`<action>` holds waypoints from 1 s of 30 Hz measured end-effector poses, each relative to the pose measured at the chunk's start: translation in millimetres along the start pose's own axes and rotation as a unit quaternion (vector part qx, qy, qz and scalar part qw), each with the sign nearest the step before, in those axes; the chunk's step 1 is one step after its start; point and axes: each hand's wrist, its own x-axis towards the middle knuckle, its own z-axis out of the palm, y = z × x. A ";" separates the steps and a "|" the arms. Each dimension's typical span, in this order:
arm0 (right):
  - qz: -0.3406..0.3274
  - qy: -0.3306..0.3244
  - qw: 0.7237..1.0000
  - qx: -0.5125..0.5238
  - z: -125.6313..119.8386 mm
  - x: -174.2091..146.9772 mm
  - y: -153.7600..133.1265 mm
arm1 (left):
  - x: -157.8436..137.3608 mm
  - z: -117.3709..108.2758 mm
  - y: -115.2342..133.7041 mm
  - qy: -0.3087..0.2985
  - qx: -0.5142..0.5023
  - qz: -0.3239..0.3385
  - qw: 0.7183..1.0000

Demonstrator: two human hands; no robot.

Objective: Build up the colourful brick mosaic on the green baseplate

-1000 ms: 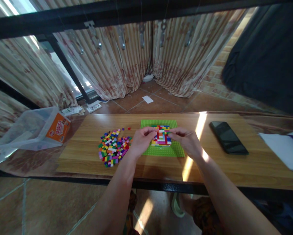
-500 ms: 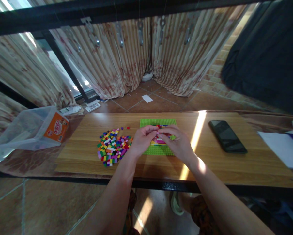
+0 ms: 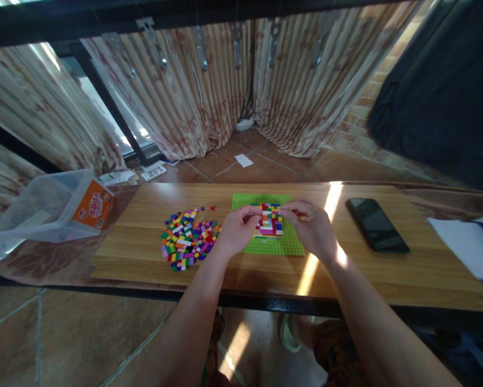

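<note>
Near the far edge of the table (image 3: 370, 274), at its middle, a green baseplate (image 3: 270, 246) carries a small stack of colored bricks (image 3: 269, 221), with the left hand (image 3: 235, 232) touching its left side, fingers pinched together. The right hand (image 3: 312, 228) hovers just right of the stack, fingertips closed on a small red brick (image 3: 302, 215). A loose brick pile (image 3: 188, 239) lies left of the baseplate, and a phone (image 3: 376, 224) lies toward the right edge.
</note>
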 end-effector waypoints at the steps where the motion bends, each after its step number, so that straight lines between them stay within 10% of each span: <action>1: 0.001 -0.001 1.000 -0.010 -1.3 0.1 2.1 | -1.1 -1.2 1.2 0.015 0.052 0.020 0.998; 12: -0.026 -0.040 0.997 -0.062 9.0 -4.3 13.5 | -9.7 6.1 4.1 0.018 0.309 0.117 0.944; 30: 0.249 0.001 0.948 0.201 21.9 -0.4 15.3 | -10.8 10.0 -0.7 -0.013 0.322 0.134 0.937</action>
